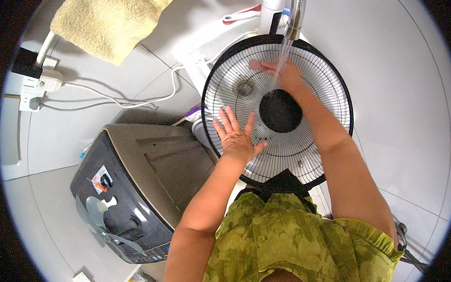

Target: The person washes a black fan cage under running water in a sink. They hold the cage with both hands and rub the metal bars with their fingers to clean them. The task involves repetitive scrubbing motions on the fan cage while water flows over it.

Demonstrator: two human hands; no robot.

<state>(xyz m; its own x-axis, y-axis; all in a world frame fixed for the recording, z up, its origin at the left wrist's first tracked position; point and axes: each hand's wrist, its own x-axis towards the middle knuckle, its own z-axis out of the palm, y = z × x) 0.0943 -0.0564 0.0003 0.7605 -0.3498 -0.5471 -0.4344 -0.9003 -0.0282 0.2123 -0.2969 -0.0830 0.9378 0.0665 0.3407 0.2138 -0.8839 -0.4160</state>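
Observation:
A round fan guard of thin wires, with a black rim and black centre disc, lies across a white washbasin whose drain shows through the wires. Water runs from the chrome faucet onto the guard near the disc. My left hand is spread flat against the guard's left side, holding nothing. Beyond the disc, beside the water stream, my right hand grips a small pinkish pad against the wires; motion blur hides its exact kind.
To the left stands a washing machine with translucent fan blades and small loose parts on its lid. A corded plug sits in a wall outlet. A yellow towel hangs above. A white bottle and brush stand behind the basin.

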